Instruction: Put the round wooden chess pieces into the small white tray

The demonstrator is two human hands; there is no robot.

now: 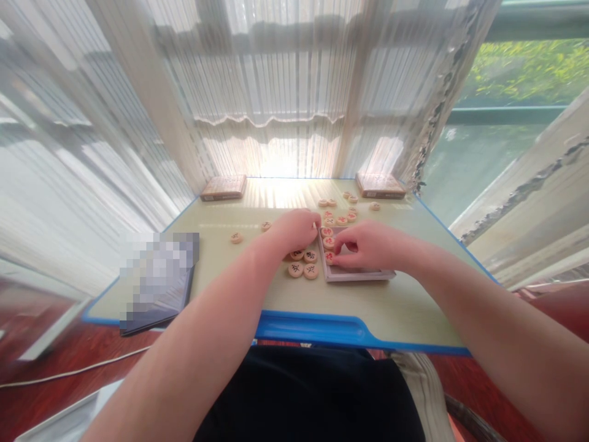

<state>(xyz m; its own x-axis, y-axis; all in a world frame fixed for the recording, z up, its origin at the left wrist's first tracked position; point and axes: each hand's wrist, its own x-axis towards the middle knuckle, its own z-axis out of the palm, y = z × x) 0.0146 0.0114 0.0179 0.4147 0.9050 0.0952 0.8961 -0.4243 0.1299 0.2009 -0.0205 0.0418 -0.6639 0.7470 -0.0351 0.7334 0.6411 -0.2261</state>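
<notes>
A shallow open box (359, 277) on the table holds a column of round wooden Chinese chess pieces with red characters along its left side. My right hand (368, 242) reaches into it, thumb and fingers pinched at the lowest red-marked piece (329, 258). My left hand (298, 230) is curled at the box's far left corner; whatever its fingertips hold is hidden. Below that hand lie several black-marked pieces (296, 270) beside the box. More red-marked pieces (341, 220) are scattered just beyond the box.
Loose pieces (236, 238) lie to the left, and others (374, 206) at the back right. Two flat boxes, one left (224, 188) and one right (380, 185), sit at the far corners. A dark-edged tablet-like object (184, 288), partly pixelated, lies on the table's left.
</notes>
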